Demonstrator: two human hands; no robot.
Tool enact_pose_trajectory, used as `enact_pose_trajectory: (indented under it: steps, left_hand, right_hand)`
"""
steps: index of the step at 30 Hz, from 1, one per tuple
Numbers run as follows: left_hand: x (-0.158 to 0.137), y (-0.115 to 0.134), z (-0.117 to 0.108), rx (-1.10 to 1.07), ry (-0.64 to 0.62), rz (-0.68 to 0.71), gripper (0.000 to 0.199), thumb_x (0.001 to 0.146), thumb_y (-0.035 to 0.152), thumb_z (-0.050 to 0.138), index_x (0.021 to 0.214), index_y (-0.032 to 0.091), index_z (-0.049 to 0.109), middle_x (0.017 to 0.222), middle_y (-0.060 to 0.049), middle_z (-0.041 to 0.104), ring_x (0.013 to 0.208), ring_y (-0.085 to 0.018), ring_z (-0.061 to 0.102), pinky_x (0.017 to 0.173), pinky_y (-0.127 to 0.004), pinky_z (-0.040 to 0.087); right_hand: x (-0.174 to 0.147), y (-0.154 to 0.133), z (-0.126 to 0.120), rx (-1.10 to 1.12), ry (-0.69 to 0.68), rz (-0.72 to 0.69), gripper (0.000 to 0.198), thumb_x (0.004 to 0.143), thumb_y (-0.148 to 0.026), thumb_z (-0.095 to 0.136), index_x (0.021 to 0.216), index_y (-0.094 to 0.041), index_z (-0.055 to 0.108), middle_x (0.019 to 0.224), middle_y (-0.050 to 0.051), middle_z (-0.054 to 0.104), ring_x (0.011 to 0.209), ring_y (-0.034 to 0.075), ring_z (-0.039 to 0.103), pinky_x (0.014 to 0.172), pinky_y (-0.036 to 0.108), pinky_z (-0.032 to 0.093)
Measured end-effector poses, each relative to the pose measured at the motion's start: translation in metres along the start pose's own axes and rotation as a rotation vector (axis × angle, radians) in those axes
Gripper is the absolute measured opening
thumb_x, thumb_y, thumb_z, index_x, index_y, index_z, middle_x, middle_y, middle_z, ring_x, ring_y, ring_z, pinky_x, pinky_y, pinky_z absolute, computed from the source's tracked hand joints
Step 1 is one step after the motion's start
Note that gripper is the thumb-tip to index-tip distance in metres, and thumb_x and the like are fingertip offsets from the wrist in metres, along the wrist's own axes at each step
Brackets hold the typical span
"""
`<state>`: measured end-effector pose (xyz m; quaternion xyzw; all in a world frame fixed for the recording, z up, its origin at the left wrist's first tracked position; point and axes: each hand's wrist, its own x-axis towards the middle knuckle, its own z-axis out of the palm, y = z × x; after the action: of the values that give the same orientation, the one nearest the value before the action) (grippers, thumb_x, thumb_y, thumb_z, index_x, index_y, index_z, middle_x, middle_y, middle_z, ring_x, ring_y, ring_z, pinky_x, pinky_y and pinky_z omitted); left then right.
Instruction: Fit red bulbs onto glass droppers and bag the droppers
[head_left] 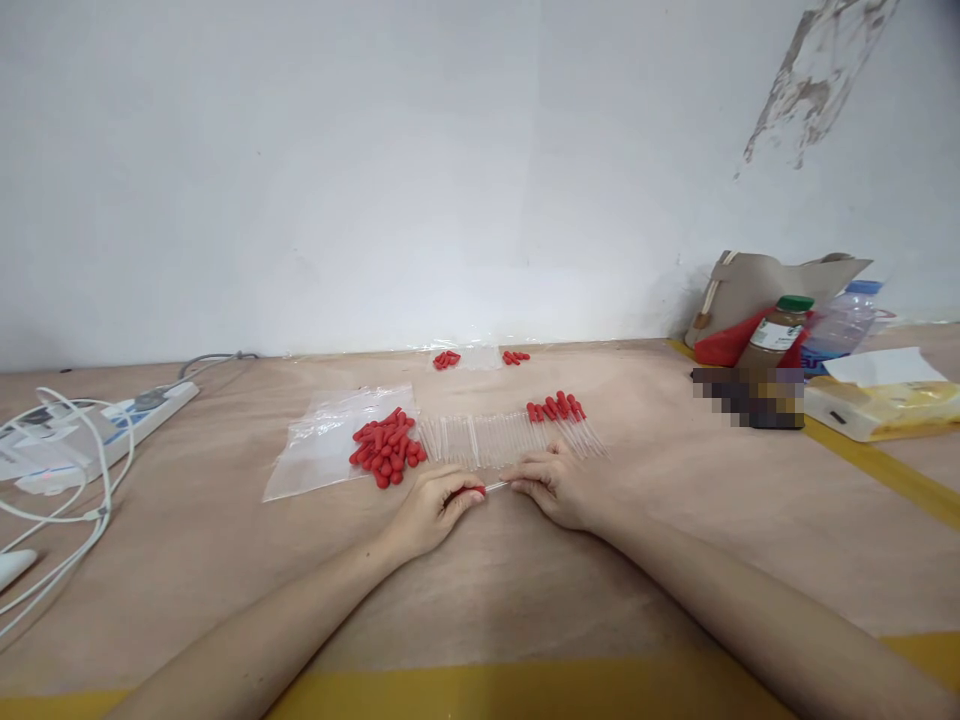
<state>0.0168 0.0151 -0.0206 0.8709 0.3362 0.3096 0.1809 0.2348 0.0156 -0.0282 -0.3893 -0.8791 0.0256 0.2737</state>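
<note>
My left hand (435, 508) pinches a red rubber dropper bulb (478, 490), of which only a small part shows between the fingers. My right hand (553, 488) grips a thin clear dropper tube (496, 486) whose left end meets the bulb; how far it sits inside is hidden. Just beyond both hands lies a row of clear tubes (480, 438) side by side. At its right end several droppers (556, 406) have red bulbs on their far ends. Left of the row, a pile of loose red bulbs (384, 445) lies partly on a clear plastic bag (334, 440).
By the wall are two small groups of red bulbs (446, 360) with clear plastic. White cables (101, 480) and a power strip (112, 440) lie left. At right stand a green-capped bottle (776, 335), a clear bottle (844, 325), a bag (772, 285) and a tissue pack (877, 405).
</note>
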Motion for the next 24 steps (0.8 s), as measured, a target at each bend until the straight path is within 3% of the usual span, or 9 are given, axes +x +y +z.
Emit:
enact_pose_trajectory:
  steps: [5, 11, 24]
  left_hand:
    - [-0.001, 0.0, 0.001, 0.014, 0.001, 0.009, 0.017, 0.086, 0.023, 0.045, 0.084, 0.017, 0.062, 0.079, -0.003, 0.062, 0.072, -0.014, 0.056, 0.066, -0.024, 0.043]
    - [-0.004, -0.003, 0.004, 0.037, -0.005, 0.033, 0.019, 0.086, 0.026, 0.045, 0.085, 0.017, 0.062, 0.078, -0.003, 0.062, 0.071, -0.014, 0.056, 0.066, -0.025, 0.043]
    - [-0.007, -0.004, 0.005, 0.097, -0.047, 0.084, 0.016, 0.086, 0.024, 0.044, 0.087, 0.016, 0.057, 0.08, -0.005, 0.058, 0.072, -0.015, 0.054, 0.066, -0.025, 0.043]
  right_hand:
    - [-0.002, -0.001, 0.001, -0.132, 0.053, -0.062, 0.023, 0.086, -0.022, 0.041, 0.093, -0.025, 0.063, 0.078, 0.001, 0.064, 0.066, 0.011, 0.051, 0.07, 0.031, 0.024]
    - [-0.005, -0.006, 0.003, -0.189, 0.074, -0.119, 0.022, 0.083, -0.017, 0.041, 0.077, -0.02, 0.062, 0.066, 0.0, 0.06, 0.058, 0.01, 0.046, 0.065, 0.03, 0.02]
    - [-0.001, -0.019, 0.009, -0.027, -0.024, 0.002, 0.022, 0.085, -0.021, 0.04, 0.073, -0.019, 0.058, 0.071, -0.001, 0.064, 0.062, 0.011, 0.05, 0.067, 0.029, 0.023]
